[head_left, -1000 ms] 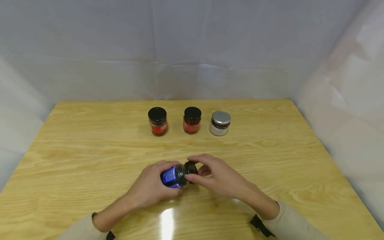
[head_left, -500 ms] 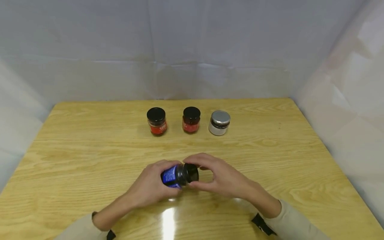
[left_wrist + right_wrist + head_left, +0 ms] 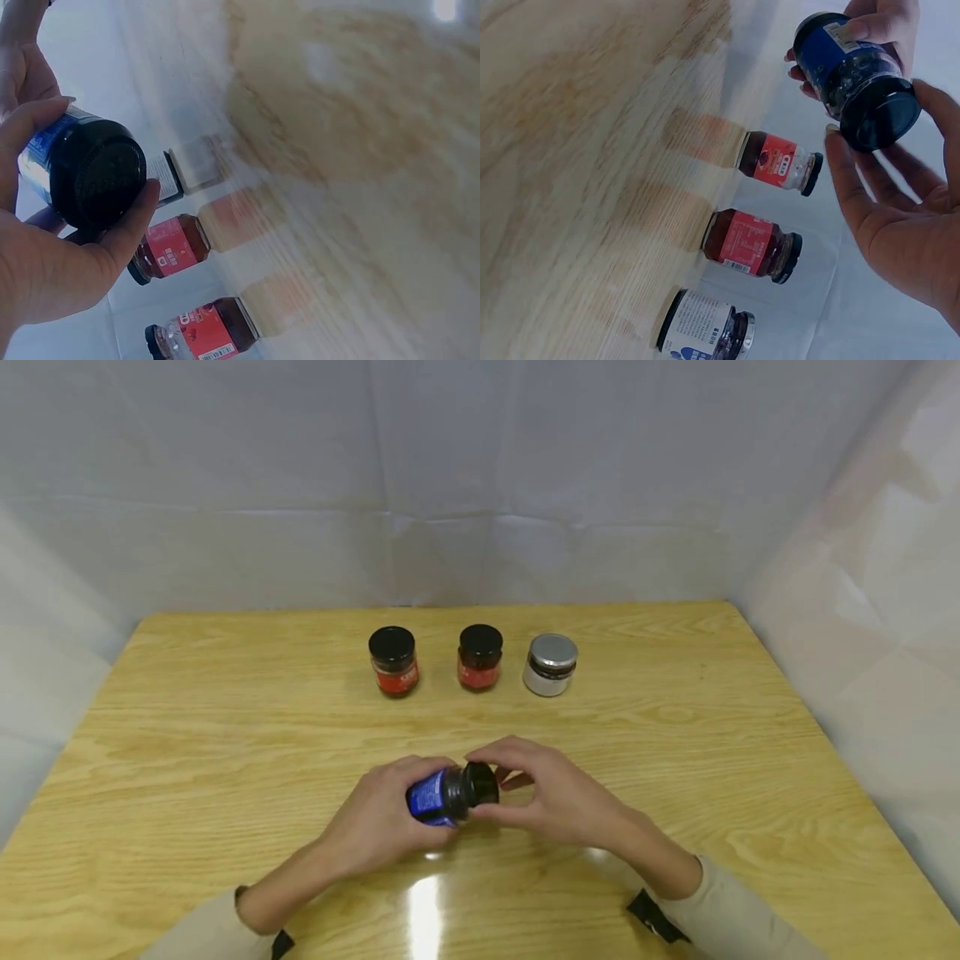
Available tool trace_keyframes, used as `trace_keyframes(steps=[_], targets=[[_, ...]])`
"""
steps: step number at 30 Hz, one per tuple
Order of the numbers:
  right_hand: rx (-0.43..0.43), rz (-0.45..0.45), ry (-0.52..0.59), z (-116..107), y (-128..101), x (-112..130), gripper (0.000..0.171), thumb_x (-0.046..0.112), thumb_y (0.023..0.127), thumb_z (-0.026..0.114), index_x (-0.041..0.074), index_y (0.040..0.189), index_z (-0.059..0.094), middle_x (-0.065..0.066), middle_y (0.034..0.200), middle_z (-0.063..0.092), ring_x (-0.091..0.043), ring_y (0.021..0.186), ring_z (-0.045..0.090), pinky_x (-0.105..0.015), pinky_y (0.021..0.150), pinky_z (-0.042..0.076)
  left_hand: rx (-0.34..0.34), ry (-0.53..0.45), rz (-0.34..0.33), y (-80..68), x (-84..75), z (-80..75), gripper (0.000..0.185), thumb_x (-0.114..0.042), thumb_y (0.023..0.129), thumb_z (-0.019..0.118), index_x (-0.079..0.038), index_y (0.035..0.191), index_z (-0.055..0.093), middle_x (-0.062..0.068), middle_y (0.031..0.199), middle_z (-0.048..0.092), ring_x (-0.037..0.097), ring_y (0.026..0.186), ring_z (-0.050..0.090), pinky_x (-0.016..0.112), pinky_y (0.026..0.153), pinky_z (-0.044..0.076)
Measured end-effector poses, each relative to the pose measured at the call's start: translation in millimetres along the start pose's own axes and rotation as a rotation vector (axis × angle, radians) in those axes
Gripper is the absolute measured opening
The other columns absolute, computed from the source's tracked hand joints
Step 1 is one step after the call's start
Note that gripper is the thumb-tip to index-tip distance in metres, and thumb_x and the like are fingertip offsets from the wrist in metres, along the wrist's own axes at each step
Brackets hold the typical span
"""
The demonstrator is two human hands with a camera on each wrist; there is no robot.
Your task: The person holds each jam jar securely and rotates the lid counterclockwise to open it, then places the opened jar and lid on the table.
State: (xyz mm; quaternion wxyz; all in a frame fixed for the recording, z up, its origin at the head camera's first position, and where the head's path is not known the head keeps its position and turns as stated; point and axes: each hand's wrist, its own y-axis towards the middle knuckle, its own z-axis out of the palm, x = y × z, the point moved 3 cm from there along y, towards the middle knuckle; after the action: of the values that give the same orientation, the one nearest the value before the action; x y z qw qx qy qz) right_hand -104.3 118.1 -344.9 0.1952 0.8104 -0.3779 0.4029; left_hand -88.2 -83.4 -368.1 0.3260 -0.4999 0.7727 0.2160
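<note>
A glass jar (image 3: 429,797) with a blue label lies tilted on its side in the air, its black lid (image 3: 482,783) toward the right. My left hand (image 3: 382,814) grips the body of this jar, fingers above and thumb below. With thumb and fingertips my right hand (image 3: 551,793) pinches the rim of the lid, which still sits on the jar's mouth. In the left wrist view the dark base of the jar (image 3: 111,180) faces the camera. The right wrist view shows the lid (image 3: 880,114) between the right thumb and fingers.
Behind the hands, a jar with a red label (image 3: 396,677), another red-labelled jar (image 3: 478,672) and a white-labelled jar with a silver lid (image 3: 550,672) stand in a row on the wooden table (image 3: 225,735). Pale sheets (image 3: 450,468) hang behind and beside the table.
My right fingers slid further over the lid, then moved back a little toward its edge. The left hand keeps its grip, and the jar has barely shifted. The back row stays put.
</note>
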Motion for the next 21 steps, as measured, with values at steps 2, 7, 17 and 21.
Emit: trace_keyframes(steps=[2,7,17,21], targets=[[0.018,-0.045,-0.001,-0.9,0.2,-0.5,0.051,0.032,0.083,0.075,0.018,0.129,0.058,0.011,0.124,0.055,-0.006,0.107,0.054,-0.024,0.087,0.048,0.0,0.0,0.004,0.0,0.2,0.2,0.062,-0.03,0.066,0.085,-0.019,0.123,0.062,-0.003,0.111,0.063,0.012,0.089,0.058,0.032,0.076,0.049],[0.057,-0.08,-0.012,-1.6,-0.6,-2.8,0.056,0.034,0.082,0.076,0.022,0.133,0.055,0.011,0.131,0.052,-0.008,0.116,0.05,-0.03,0.092,0.047,0.004,0.012,0.006,-0.6,1.8,1.5,0.062,-0.031,0.066,0.084,-0.018,0.123,0.063,-0.003,0.109,0.064,0.011,0.088,0.058,0.031,0.075,0.049],[0.061,0.167,0.072,0.1,8.2,-3.9,0.067,0.046,0.087,0.066,0.017,0.143,0.043,0.004,0.128,0.053,-0.007,0.094,0.06,-0.023,0.078,0.052,-0.037,0.039,-0.025,1.2,7.9,-5.6,0.065,-0.029,0.065,0.085,-0.017,0.125,0.062,-0.002,0.107,0.064,0.014,0.088,0.059,0.032,0.076,0.05],[0.043,0.124,0.022,2.2,9.7,-1.1,0.063,0.042,0.085,0.07,0.012,0.137,0.051,0.002,0.122,0.056,-0.008,0.09,0.06,-0.022,0.076,0.052,-0.034,0.047,-0.021,1.0,7.3,-3.5,0.064,-0.03,0.066,0.085,-0.018,0.124,0.062,-0.002,0.107,0.064,0.013,0.088,0.059,0.032,0.076,0.05]])
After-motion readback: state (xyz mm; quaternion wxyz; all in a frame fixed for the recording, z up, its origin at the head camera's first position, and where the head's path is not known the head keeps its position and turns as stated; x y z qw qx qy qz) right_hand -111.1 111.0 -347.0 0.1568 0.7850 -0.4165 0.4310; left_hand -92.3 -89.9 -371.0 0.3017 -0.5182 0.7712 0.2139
